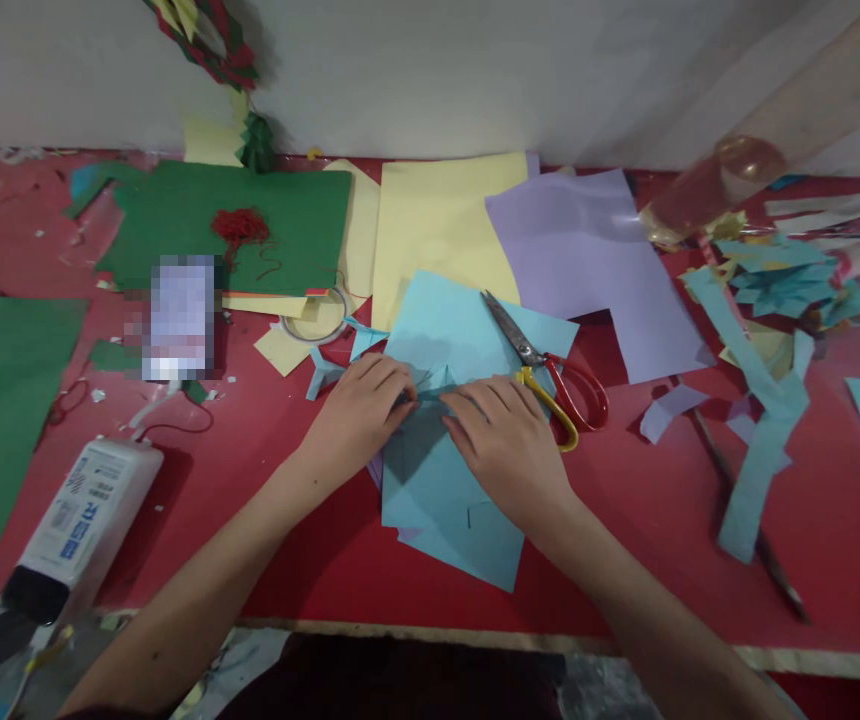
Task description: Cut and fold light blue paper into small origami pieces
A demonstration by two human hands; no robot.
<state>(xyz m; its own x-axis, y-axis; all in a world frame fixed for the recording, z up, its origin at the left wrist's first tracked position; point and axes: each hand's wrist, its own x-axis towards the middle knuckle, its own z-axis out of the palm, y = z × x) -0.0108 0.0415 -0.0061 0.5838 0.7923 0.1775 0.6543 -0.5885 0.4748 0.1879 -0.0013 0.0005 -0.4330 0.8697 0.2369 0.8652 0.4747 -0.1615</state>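
Both hands meet over light blue paper (437,480) near the middle of the red table. A small folded blue piece (441,380) stands between the fingertips. My left hand (370,405) has its fingers curled together at the left side of that piece, beside something small and dark. My right hand (501,435) is bent over the paper, its fingertips at the piece's right side; what its fingers pinch is too small to make out. Scissors (531,355) with a red and a yellow handle lie partly opened on the paper, just beyond my right hand.
Green sheets (310,220), yellow paper (445,220) and purple paper (587,260) lie at the back. A tape roll (314,337) is left of the blue paper. A white power bank (92,520) lies left, blue strips (756,470) and a pencil (752,520) right.
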